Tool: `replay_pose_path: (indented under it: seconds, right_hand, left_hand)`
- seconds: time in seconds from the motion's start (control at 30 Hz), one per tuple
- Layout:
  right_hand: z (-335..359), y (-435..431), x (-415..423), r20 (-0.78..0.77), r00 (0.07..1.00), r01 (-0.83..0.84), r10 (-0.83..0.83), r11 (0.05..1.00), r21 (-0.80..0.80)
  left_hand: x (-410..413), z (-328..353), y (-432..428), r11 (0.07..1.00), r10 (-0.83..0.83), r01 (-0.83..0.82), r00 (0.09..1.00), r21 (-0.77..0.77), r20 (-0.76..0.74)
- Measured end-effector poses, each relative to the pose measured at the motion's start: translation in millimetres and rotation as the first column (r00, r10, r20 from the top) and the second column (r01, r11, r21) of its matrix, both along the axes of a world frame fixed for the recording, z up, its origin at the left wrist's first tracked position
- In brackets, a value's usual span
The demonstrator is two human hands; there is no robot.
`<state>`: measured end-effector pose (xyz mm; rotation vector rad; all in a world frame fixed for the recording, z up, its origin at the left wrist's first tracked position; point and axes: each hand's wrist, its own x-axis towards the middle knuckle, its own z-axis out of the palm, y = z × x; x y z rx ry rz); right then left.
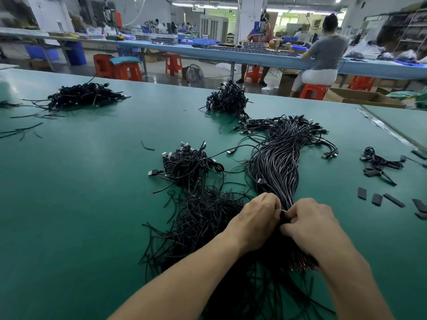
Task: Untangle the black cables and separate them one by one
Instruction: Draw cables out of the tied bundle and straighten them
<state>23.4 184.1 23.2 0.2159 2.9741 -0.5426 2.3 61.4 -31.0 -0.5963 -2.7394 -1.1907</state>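
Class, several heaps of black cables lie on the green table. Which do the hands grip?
The long straight bundle: left hand and right hand pinch its near end. The other heaps are tangled and not gripped.

black cables point(277, 158), green table point(92, 181), orange stools point(313, 91), blue bench point(208, 54)

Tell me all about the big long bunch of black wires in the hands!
The cable bundle is many thin, shiny black cables lying together on the green table. The left hand and right hand pinch it where it narrows. Beyond them it fans out, ending in small plugs with silvery tips.
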Motion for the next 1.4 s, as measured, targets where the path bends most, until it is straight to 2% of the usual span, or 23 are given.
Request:
replay_pose_path:
  seconds: [0.1, 0.27, 0.33, 0.4, 0.53, 0.6, 0.67, 0.77, 0.83, 0.93, 0.97, 1.03, 1.13, 1.27, 1.4]
  right_hand:
    - [-6, -4, 5, -0.048, 0.999, 0.027, -0.025, 0.998, 0.055]
    - [-12, 7, 4, -0.171, 0.978, 0.100, -0.115, 0.991, -0.095]
    - [-11, 9, 2, -0.195, 0.977, 0.081, -0.090, 0.995, -0.054]
    - [-12, 8, 1, -0.185, 0.981, 0.053, -0.057, 0.998, -0.026]
    - [-13, 15, 0, -0.100, 0.995, 0.007, -0.021, 0.991, -0.133]
    - [-8, 27, 2, -0.068, 0.996, -0.071, 0.062, 0.986, -0.148]
    - [1, 39, 7, 0.003, 0.964, -0.259, 0.266, 0.942, -0.213]
    - [15, 49, 16, 0.070, 0.843, -0.435, 0.534, 0.752, -0.495]
    - [19, 56, 18, 0.068, 0.806, -0.468, 0.588, 0.703, -0.535]
    - [26, 65, 25, 0.163, 0.761, -0.473, 0.628, 0.709, -0.524]
    - [27, 68, 27, 0.204, 0.767, -0.457, 0.609, 0.740, -0.494]
    - [27, 72, 26, 0.207, 0.851, -0.391, 0.483, 0.845, -0.365]
    - [22, 61, 18, 0.045, 0.974, -0.211, 0.223, 0.960, -0.186]
    - [4, 28, 5, -0.018, 0.999, -0.051, 0.050, 0.996, -0.069]
    - [-5, 10, 5, -0.099, 0.990, 0.099, -0.104, 0.994, -0.054]
  left_hand:
    - [0, 1, 0, 1.000, 0.013, -0.013, 1.000, 0.004, 0.013]
    - [-1, 2, 2, 1.000, 0.021, -0.021, 1.000, -0.005, 0.016]
    - [-1, 2, 2, 1.000, 0.022, -0.022, 0.999, -0.007, 0.023]
    - [0, 2, 2, 1.000, 0.022, -0.022, 0.999, -0.008, 0.026]
    - [1, 3, 2, 0.999, 0.040, -0.040, 0.999, -0.001, 0.036]
    - [1, 3, 2, 0.999, 0.040, -0.040, 0.998, 0.008, 0.040]
    - [1, 3, 2, 0.999, 0.040, -0.040, 0.998, 0.017, 0.046]
    - [-1, 3, 2, 0.998, 0.052, -0.053, 0.998, 0.030, 0.039]
    - [-1, 2, 1, 0.998, 0.051, -0.052, 0.998, 0.036, 0.033]
    - [0, 0, 0, 0.998, 0.044, -0.045, 0.998, 0.040, 0.038]
    - [0, 1, 0, 0.998, 0.048, -0.049, 0.998, 0.037, 0.040]
    - [0, 3, 2, 0.998, 0.064, -0.065, 0.997, 0.020, 0.046]
    - [1, 5, 1, 0.998, 0.060, -0.060, 0.997, -0.001, 0.053]
    - [2, 5, 0, 0.999, 0.044, -0.044, 0.998, -0.009, 0.039]
    - [2, 5, 1, 0.999, 0.041, -0.040, 0.999, -0.019, 0.024]
